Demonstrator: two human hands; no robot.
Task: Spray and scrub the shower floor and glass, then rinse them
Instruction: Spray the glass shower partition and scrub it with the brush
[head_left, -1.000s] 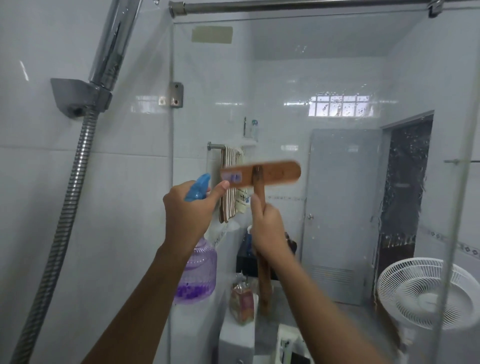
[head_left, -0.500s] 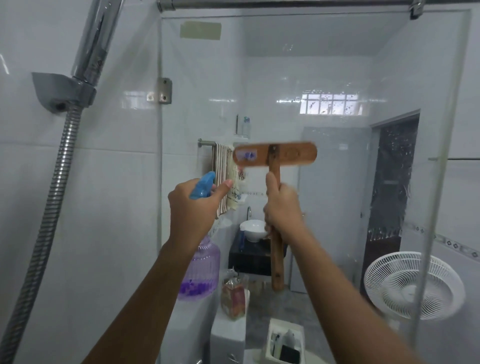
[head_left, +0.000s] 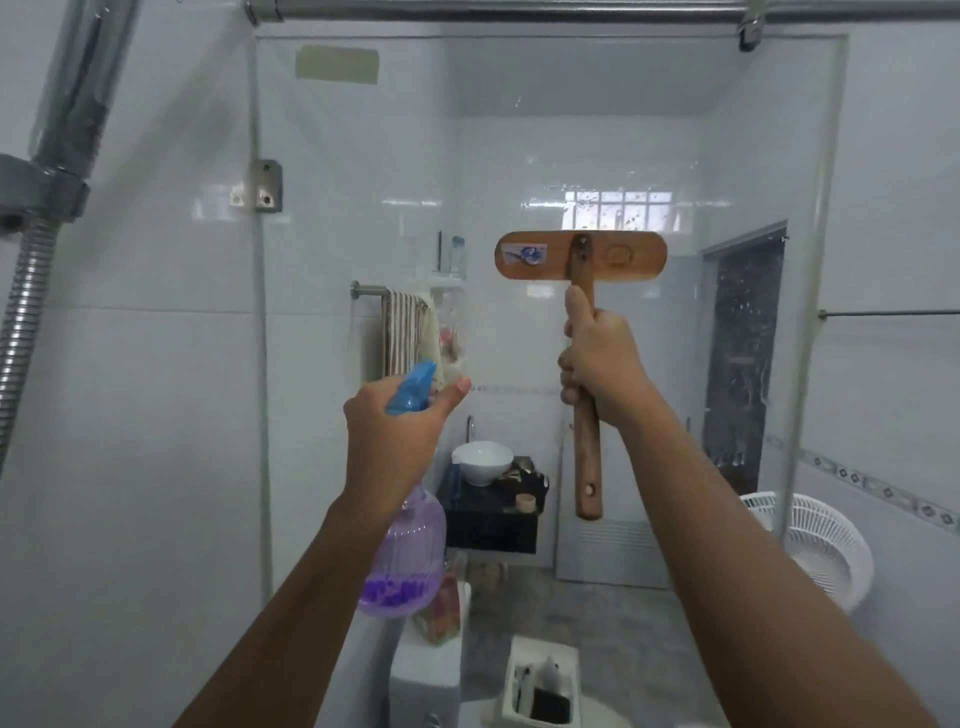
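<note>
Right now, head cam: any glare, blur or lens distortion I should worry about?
Head view: wide-angle, so the shower hose and the glass panel's right edge lean off vertical; the bright window patch is blown out, with glare streaks on tiles beside it; the glass itself shows only by edges and specks; the spray bottle nozzle looks slightly soft; the wooden brush reads sharp.

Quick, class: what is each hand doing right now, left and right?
Left hand: grips the spray bottle by its blue head.
Right hand: grips the wooden brush by its handle.
</note>
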